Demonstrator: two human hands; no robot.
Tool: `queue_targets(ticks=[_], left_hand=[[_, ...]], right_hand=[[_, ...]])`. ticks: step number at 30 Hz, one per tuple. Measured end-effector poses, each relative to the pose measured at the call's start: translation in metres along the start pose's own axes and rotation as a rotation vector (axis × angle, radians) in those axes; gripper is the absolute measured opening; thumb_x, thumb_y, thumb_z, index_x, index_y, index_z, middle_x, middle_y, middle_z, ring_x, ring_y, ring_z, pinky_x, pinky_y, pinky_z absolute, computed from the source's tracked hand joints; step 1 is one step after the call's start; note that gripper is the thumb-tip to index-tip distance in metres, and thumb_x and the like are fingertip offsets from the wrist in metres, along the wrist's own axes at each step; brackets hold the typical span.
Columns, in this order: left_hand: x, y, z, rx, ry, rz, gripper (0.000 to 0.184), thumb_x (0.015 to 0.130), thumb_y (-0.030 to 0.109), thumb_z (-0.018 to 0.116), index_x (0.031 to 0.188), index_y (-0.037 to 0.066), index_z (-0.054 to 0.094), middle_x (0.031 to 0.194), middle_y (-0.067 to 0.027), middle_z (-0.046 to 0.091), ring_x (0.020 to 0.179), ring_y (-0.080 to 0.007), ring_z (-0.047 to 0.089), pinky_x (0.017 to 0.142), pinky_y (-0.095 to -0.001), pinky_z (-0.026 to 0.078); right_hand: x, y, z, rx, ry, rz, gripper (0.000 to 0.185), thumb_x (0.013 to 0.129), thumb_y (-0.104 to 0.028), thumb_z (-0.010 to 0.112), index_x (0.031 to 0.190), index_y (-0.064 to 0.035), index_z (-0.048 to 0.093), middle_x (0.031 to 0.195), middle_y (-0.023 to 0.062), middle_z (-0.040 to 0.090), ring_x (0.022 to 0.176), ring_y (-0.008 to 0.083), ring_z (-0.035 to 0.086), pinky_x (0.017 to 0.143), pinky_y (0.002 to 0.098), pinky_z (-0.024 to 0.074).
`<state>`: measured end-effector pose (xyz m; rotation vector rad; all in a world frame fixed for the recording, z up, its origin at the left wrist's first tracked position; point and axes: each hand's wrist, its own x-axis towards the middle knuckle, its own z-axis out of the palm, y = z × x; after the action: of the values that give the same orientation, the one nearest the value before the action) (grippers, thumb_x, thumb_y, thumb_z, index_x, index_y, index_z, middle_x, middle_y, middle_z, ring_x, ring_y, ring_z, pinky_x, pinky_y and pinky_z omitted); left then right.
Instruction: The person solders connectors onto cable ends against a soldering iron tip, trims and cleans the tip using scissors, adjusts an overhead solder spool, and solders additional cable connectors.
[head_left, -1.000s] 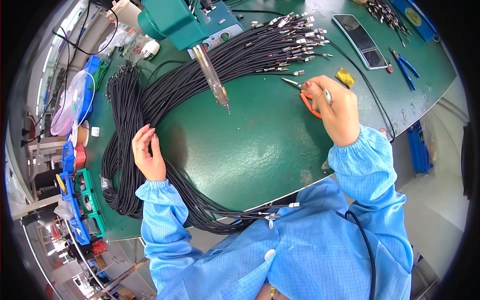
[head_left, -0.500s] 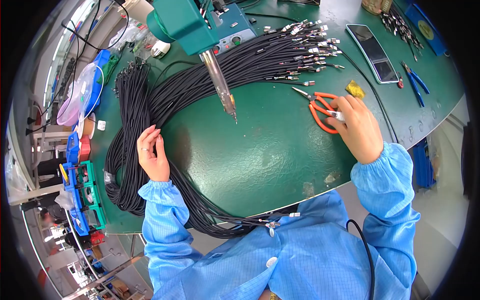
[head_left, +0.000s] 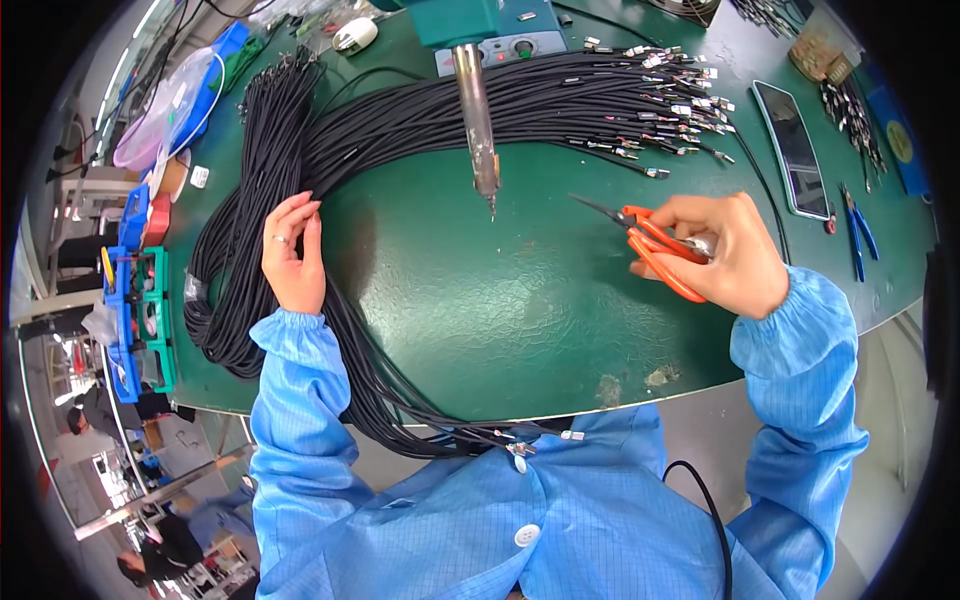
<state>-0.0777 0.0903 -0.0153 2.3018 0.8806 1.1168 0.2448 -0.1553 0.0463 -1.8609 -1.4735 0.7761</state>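
Note:
My right hand (head_left: 738, 250) grips a pair of snips (head_left: 657, 245) by the orange handles, their dark pointed blades aimed left over the green mat. A small pale thing shows between the fingers; I cannot make out what it is. My left hand (head_left: 293, 255) lies beside the thick bundle of black cables (head_left: 270, 150), fingers stretched and thumb apart, holding nothing. The bundle loops round on the left. Its far ends, with white and metal connectors (head_left: 685, 105), fan out at the back right. Other cable ends (head_left: 520, 448) hang at the front edge by my smock.
A green machine with a downward metal rod (head_left: 475, 120) overhangs the middle back. On the right lie a phone (head_left: 792, 150), blue pliers (head_left: 858, 230) and a clear container (head_left: 825, 45). Stacked blue and green bins (head_left: 140, 320) stand left of the table (head_left: 500, 330).
My right hand has picked up the orange-handled snips and moved them slightly off the mat. The view has shifted; my left hand keeps its place by the cables.

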Motion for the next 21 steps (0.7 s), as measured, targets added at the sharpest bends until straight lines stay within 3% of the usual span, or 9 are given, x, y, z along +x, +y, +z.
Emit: queue_targets(ticks=[4,8,21], left_hand=[[-0.003,-0.004,0.0,0.034,0.017,0.012,0.012,0.082,-0.002,0.054,0.092,-0.001,0.06,0.108,-0.0101,0.054,0.092,-0.0191,0.055,0.08,-0.026,0.046],[-0.002,-0.006,0.0,0.088,0.014,0.03,0.011,0.081,-0.002,0.054,0.09,-0.001,0.061,0.106,-0.0093,0.055,0.09,-0.0181,0.056,0.079,-0.0251,0.047],[-0.002,-0.005,-0.001,0.079,0.018,0.02,0.012,0.08,-0.003,0.055,0.089,0.0,0.061,0.106,-0.0078,0.056,0.089,-0.0166,0.056,0.078,-0.0243,0.047]], right_hand=[[0.015,-0.006,0.003,0.019,-0.09,-0.104,0.01,0.066,-0.002,0.07,0.071,0.0013,0.062,0.049,0.0016,0.051,0.042,0.0078,0.036,0.042,0.0192,0.0271],[0.025,-0.003,0.013,0.24,-0.15,-0.086,0.011,0.067,-0.006,0.072,0.068,0.0014,0.064,0.05,0.0012,0.052,0.042,0.0063,0.036,0.041,0.0185,0.0257],[0.041,-0.019,0.023,0.128,-0.203,-0.084,0.011,0.068,-0.006,0.071,0.074,0.0022,0.066,0.05,0.0014,0.053,0.042,0.0048,0.035,0.039,0.0177,0.0246]])
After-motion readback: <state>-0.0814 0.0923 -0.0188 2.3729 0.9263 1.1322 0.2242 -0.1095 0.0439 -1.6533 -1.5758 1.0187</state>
